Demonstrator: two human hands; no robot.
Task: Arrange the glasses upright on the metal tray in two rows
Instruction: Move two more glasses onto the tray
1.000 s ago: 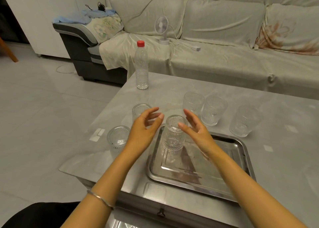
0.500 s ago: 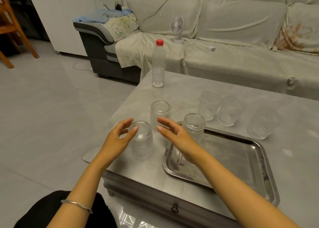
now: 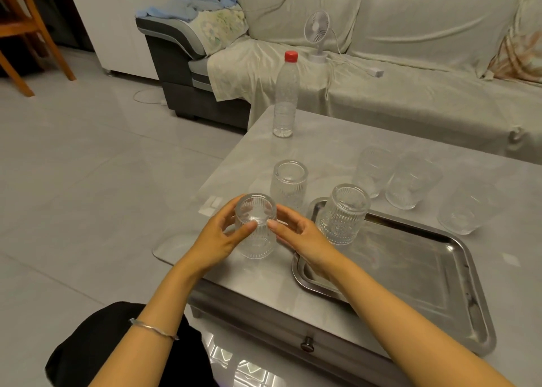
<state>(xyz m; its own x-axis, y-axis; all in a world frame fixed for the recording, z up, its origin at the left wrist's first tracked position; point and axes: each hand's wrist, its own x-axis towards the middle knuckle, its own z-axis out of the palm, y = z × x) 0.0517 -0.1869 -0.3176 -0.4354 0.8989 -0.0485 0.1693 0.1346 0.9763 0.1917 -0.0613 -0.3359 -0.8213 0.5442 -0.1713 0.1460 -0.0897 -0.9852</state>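
A ribbed clear glass (image 3: 255, 240) stands near the table's front left corner, left of the metal tray (image 3: 425, 272). My left hand (image 3: 218, 240) and my right hand (image 3: 305, 238) press on its two sides, fingertips near its top. A second glass (image 3: 341, 215) stands in the tray's back left corner. Another glass (image 3: 289, 184) stands on the table behind the held one. Three more glasses (image 3: 371, 171), (image 3: 412, 181), (image 3: 466, 207) stand beyond the tray's far edge. Which end of each glass faces up is unclear.
A plastic bottle with a red cap (image 3: 285, 96) stands at the table's back left corner. The table (image 3: 337, 149) ends just left of the held glass. A sofa (image 3: 410, 72) with a small fan (image 3: 317, 34) lies behind.
Both hands left the glass on the tray, moved left to the front left glass and closed around it. My view swung left.
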